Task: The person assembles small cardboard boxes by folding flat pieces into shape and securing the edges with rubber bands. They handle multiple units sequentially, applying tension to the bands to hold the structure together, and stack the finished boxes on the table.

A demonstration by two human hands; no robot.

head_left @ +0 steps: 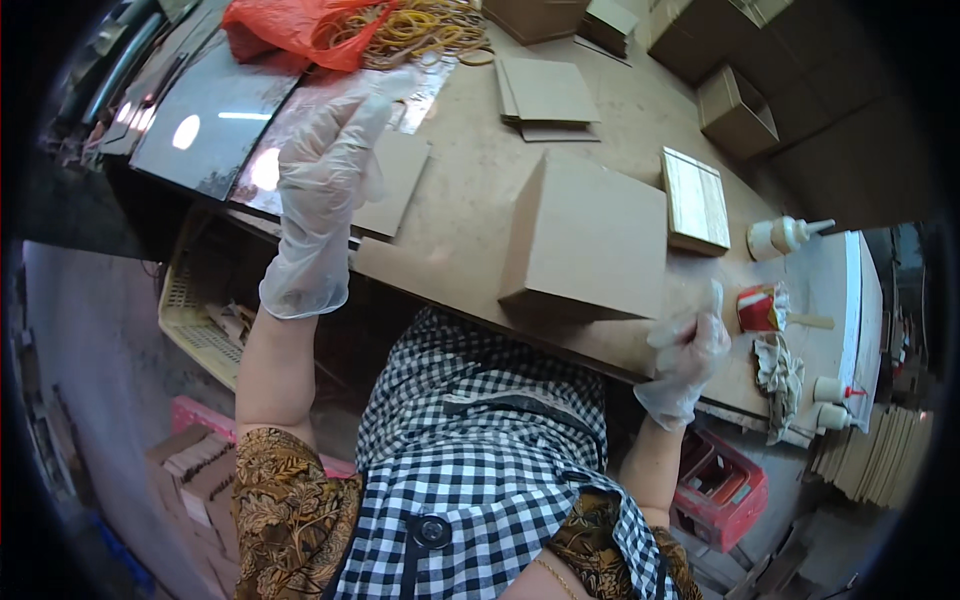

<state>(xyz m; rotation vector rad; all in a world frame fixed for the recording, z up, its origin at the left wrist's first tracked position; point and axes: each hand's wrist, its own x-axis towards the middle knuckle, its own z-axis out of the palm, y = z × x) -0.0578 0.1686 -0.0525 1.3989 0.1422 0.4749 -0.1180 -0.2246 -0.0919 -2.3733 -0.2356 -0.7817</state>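
Note:
A thin clear glove covers my left hand (pixel 335 165), which is raised over the near left part of the table. Its fingers are drawn together near the heap of yellow-brown rubber bands (pixel 425 35); whatever they may hold is hidden. Below and beside it lies a flat piece of brown cardboard (pixel 400 185). My right hand (pixel 692 350), also gloved, is at the table's front edge with its fingers curled in, and I cannot make out anything inside. Just left of it stands a plain brown cardboard box (pixel 595 240), its near side close to the table edge.
An orange-red plastic bag (pixel 290 30) sits by the bands. Flat cardboard pieces (pixel 545 90) and a wooden block (pixel 695 200) lie behind the box. At right are a squeeze bottle (pixel 785 237), a red container (pixel 762 308) and a rag (pixel 780 375). A yellow crate (pixel 190 320) stands below.

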